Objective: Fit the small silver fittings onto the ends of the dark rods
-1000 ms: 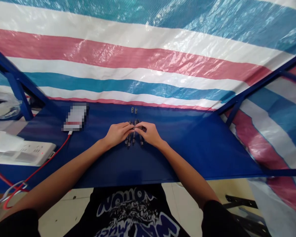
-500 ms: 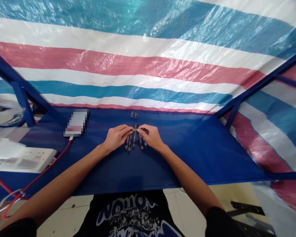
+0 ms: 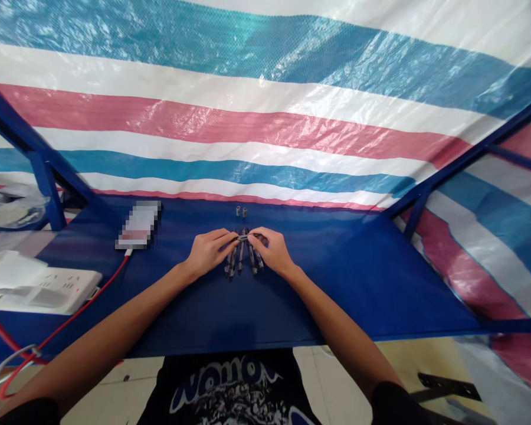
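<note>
My left hand (image 3: 210, 252) and my right hand (image 3: 272, 251) meet over the middle of the table, both with fingers pinched. Between their fingertips they hold one slim, pen-like piece (image 3: 243, 238), roughly level, grey in its middle; the fingers cover its ends. Under and just in front of the hands, several dark, partly clear pens (image 3: 241, 262) lie side by side, fanned out a little. Their far ends are partly covered by the fingers. Behind them stand two small grey cylinders (image 3: 241, 212), close together.
On the blue table (image 3: 358, 283), a phone (image 3: 139, 224) lies at the left with a red cable (image 3: 110, 280) plugged in. A white power strip (image 3: 66, 289) sits farther left, plastic wrap (image 3: 13, 271) over it. Blue frame bars (image 3: 48, 192) and a striped sheet (image 3: 256, 124) enclose the back and sides.
The whole view has shifted slightly, with the table a little lower in it. Both hands keep their pinch on the pen-like piece, whose grey middle now sits slightly tilted.
</note>
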Demonstrator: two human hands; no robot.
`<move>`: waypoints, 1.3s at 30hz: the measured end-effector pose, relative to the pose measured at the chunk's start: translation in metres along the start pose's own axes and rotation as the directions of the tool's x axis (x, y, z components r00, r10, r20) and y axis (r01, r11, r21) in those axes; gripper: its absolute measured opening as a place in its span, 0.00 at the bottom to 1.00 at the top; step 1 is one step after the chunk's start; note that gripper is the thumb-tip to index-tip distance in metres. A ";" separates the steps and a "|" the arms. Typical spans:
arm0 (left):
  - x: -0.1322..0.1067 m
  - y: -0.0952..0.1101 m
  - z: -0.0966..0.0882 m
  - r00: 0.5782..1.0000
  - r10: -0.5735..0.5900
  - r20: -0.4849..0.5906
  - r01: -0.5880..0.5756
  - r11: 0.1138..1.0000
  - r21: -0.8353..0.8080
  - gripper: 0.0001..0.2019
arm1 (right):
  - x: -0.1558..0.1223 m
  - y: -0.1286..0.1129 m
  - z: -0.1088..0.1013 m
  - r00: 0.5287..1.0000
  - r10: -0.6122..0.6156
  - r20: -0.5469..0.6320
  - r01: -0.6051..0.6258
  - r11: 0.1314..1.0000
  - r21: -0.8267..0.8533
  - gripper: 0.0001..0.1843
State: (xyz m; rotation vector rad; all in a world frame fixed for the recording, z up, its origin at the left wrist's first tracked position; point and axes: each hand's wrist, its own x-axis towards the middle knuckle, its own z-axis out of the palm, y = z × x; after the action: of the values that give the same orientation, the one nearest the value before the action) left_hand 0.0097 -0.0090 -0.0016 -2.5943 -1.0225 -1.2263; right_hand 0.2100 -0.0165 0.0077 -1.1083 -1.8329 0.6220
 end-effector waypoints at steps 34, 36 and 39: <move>-0.004 0.002 0.003 0.997 -0.046 0.057 0.055 0.985 -0.161 0.16 | -0.003 -0.009 -0.003 0.984 -0.150 0.094 0.151 0.989 -0.006 0.13; -0.004 0.002 0.005 0.998 -0.040 0.056 0.049 0.986 -0.162 0.16 | -0.002 -0.007 -0.005 0.981 -0.154 0.118 0.153 0.988 0.016 0.13; -0.004 0.001 0.006 0.997 -0.031 0.076 0.043 0.986 -0.160 0.16 | -0.001 -0.005 -0.006 0.979 -0.144 0.146 0.141 0.989 0.032 0.13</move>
State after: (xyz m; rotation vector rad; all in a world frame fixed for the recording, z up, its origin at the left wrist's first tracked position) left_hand 0.0127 -0.0100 -0.0083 -2.7735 -1.0297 -1.2817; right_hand 0.2130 -0.0202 0.0136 -0.9274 -2.0082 0.6528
